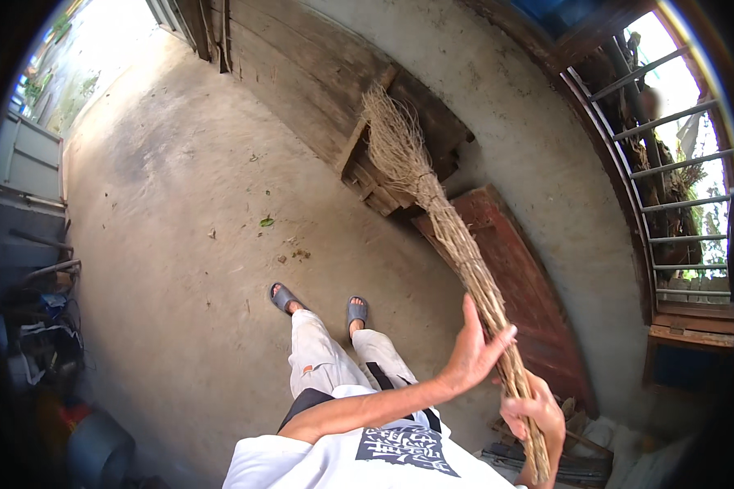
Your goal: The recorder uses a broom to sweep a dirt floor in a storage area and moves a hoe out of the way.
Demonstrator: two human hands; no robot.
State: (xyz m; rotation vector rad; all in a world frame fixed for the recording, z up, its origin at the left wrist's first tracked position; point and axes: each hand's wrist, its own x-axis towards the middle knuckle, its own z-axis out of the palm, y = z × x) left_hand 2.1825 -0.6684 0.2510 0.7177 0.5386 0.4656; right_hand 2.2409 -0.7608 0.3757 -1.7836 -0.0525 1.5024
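Twig broom: here it is, our twig broom (475,273), slanting across the view in both hands, its bushy head (395,147) up and away from us, before the wooden planks (289,77).
Left hand: we see the left hand (470,355) spread, fingers straight, thumb across the broom's handle, the sticks in its crook; how firmly it presses, we cannot tell.
Right hand: lower down, our right hand (540,410) curls its fingers round the handle, near the butt end.
Red-brown panel: the wooden panel (538,306) leans beyond the broom.
Floor: on concrete (179,277), we spot a green leaf (267,221) beyond our grey slippers (357,310).
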